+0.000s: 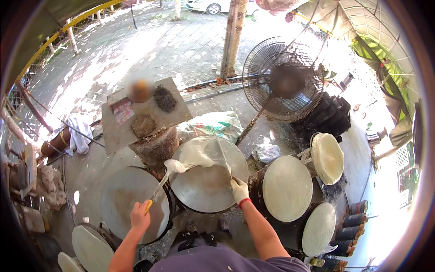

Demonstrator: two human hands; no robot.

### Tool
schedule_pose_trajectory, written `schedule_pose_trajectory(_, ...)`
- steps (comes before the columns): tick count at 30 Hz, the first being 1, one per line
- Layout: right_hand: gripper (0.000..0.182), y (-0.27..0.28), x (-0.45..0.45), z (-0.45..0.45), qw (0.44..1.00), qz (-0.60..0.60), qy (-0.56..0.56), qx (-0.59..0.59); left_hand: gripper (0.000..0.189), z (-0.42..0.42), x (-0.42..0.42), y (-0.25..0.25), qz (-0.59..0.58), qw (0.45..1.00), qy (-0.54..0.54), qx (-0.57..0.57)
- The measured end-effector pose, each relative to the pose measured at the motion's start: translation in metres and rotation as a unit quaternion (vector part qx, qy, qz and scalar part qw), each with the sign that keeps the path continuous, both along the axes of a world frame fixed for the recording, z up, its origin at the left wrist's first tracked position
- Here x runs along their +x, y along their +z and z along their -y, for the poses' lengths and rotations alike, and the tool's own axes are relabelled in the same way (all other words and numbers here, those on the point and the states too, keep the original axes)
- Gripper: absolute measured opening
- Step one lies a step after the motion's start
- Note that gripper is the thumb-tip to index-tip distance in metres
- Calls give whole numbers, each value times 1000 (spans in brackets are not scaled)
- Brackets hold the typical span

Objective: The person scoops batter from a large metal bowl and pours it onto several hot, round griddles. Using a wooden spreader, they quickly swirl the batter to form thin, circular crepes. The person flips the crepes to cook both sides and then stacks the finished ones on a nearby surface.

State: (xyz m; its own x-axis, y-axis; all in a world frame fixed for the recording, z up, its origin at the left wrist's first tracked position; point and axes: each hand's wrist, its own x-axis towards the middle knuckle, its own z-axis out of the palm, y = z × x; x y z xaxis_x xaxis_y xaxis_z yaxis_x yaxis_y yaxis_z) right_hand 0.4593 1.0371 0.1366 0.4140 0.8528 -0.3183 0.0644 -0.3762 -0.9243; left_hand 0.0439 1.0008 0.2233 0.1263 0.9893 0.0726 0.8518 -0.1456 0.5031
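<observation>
My left hand grips the yellow handle of a ladle-like tool. A lump of wet white batter clings to its far end, and strands stretch from it to the griddle. On the round metal griddle before me, a thin pale layer of batter covers the far part. My right hand, in a whitish glove with a red band at the wrist, holds a long thin tool laid across the griddle's right side. The tool's exact kind cannot be made out.
A bare griddle stands left. Pale sheets cover griddles at right, lower right and lower left. A stack of thin round sheets sits right. Beyond are a large fan, a plastic bag and a board.
</observation>
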Motion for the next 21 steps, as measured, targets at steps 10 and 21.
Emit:
schedule_pose_trajectory(10,37,17,42,-41,987,-14,129,-92,25,42,71,38,532,805,161,-207)
schedule_pose_trajectory(21,34,26,52,-88,949,-51,279,-136,13,52,139,22,574,735,298,-205)
